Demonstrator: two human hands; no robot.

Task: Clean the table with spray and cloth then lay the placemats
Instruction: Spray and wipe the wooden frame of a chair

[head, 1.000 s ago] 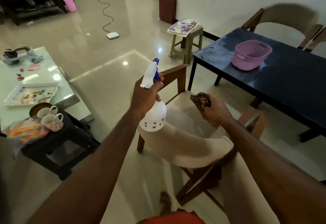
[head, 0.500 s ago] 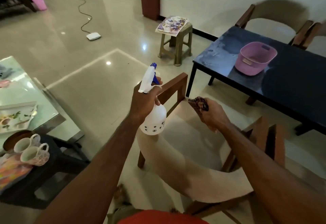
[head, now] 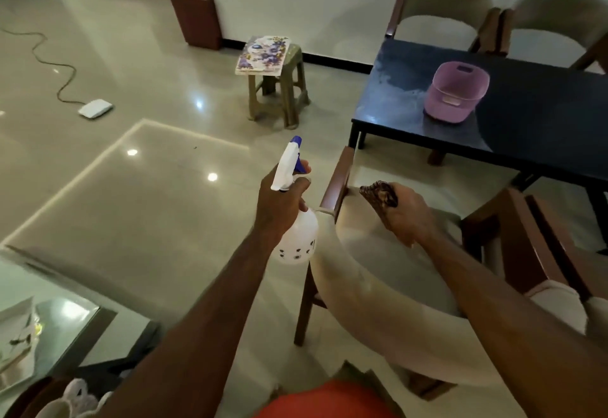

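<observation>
The left hand (head: 279,202) has a closed grip round the neck of the white spray bottle (head: 296,236) — nozzle up, a finger at the blue trigger. The right hand (head: 408,211) is fisted tight on a bunched patterned cloth (head: 378,194). Both hang over a chair (head: 368,272), short of the dark counter (head: 526,111), where a pink basket (head: 455,91) stands; floral placemats (head: 263,54) lie on a stool (head: 289,88).
</observation>
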